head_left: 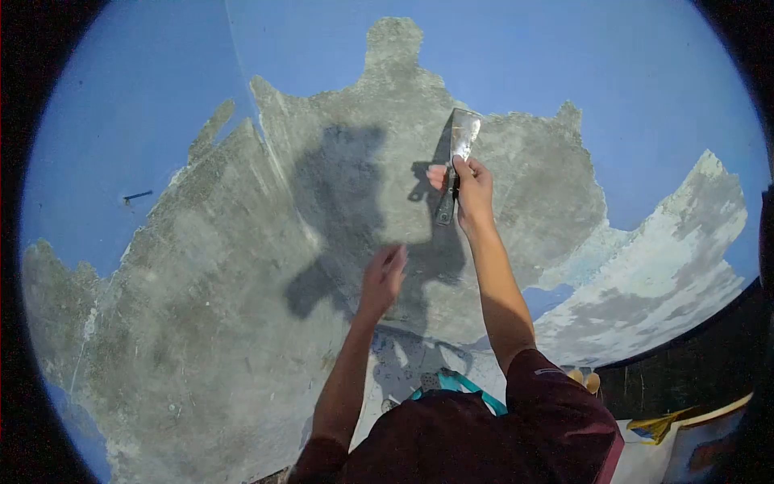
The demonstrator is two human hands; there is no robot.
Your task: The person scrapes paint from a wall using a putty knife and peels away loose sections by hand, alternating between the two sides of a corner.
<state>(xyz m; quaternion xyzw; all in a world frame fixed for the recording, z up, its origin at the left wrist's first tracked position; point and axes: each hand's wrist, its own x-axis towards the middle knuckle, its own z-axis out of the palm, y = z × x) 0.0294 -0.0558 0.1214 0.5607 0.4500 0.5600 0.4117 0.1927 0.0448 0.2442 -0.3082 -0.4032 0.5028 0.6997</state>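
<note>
Left hand (382, 282) blurred, scraper handle (445, 211) partly hidden by right hand (476, 191)

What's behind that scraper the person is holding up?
Around the scraper shows a grey wall patch, with blue paint above and a shadow to the scraper's left. The surface directly behind it and the right hand is covered and cannot be seen.

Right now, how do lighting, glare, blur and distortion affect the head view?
Head view: strong light throws a dark shadow onto the rough grey wall; head view: glare whitens part of the metal-bladed, dark-handled scraper in the bare right hand; head view: the bare left hand looks blurred; head view: black corners frame a rounded, bowed image.
</note>
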